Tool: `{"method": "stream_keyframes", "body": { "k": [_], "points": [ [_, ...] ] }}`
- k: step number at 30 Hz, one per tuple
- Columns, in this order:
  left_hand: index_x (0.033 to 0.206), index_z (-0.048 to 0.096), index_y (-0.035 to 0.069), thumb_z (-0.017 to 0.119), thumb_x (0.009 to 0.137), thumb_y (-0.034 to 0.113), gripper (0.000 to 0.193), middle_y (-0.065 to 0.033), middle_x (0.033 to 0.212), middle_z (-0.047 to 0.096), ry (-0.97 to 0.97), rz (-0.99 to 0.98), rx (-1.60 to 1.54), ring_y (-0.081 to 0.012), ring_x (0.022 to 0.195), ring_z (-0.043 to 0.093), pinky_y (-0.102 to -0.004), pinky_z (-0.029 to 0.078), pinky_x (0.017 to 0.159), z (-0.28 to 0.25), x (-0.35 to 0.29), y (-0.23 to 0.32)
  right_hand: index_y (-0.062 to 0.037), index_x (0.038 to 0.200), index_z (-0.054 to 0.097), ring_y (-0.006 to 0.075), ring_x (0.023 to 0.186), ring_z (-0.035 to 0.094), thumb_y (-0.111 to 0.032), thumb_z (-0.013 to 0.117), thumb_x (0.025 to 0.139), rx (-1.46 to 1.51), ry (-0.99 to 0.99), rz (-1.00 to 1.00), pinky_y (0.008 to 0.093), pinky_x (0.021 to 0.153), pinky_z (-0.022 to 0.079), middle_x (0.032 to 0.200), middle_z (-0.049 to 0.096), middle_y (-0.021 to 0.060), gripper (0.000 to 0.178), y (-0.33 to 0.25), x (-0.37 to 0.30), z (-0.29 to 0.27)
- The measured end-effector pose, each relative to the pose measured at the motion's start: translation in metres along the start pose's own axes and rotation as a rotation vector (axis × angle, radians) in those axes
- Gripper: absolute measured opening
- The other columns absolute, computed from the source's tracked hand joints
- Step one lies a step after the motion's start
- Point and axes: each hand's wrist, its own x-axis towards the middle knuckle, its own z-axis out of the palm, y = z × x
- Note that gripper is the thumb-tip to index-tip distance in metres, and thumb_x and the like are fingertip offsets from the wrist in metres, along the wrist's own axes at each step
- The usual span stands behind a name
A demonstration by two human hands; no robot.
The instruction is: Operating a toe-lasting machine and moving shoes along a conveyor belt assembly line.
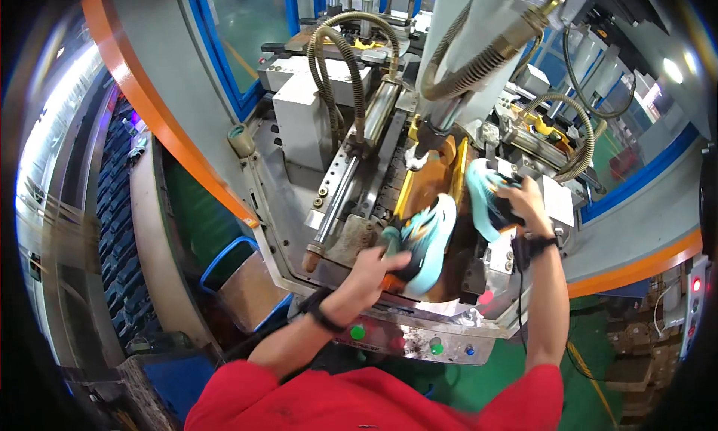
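Observation:
My left hand (368, 280) is closed on the heel end of a teal and black sports shoe (432, 240). That shoe is tilted over the front of the machine's brown and yellow mould bed (430, 184); whether it touches the bed I cannot tell. To the right, my right hand (529, 208) grips a second teal and black shoe (482, 199) with orange details, held beside the bed. Motion smears both shoes a little. A dark press head (434, 136) hangs above the far part of the bed.
Metal cylinders (351, 192) with ribbed hoses (327, 57) flank the bed. In front runs a panel with coloured buttons (419, 343). An orange-edged guard (172, 143) curves on the left, beyond which stand a blue-framed stool (250, 289) and a conveyor (123, 229).

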Motion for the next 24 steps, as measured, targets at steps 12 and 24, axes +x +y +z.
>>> {"method": "stream_keyframes", "body": {
  "k": [12, 24],
  "points": [
    [0.125, 0.052, -0.006, 0.065, 0.085, 0.01, 0.045, -0.0125, 0.11, 0.065, 0.601, 0.5, 0.01, -0.0197, 0.093, 0.067, -0.0326, 0.054, 0.084, -0.082, -0.254, -0.006, 0.0008, 0.109, 0.041, 0.043, 0.087, 0.066, -0.02, 0.065, 0.077, -0.289, 0.195, -0.039, 0.0509, 0.076, 0.053, 0.093, 0.065, 0.0273, 0.046, -0.026, 0.043, 0.22],
    [0.11, 0.061, -0.005, 0.06, 0.093, 0.018, 0.028, -0.0089, 0.105, 0.065, 0.912, 0.399, -0.429, -0.0162, 0.092, 0.065, -0.0282, 0.053, 0.077, -0.064, -0.31, -0.12, -0.0024, 0.099, 0.059, 0.0365, 0.097, 0.054, -0.004, 0.058, 0.082, 0.182, -0.4, -0.838, 0.0443, 0.083, 0.045, 0.099, 0.057, 0.0183, 0.017, 0.003, -0.29, 0.273]
  ]
}}
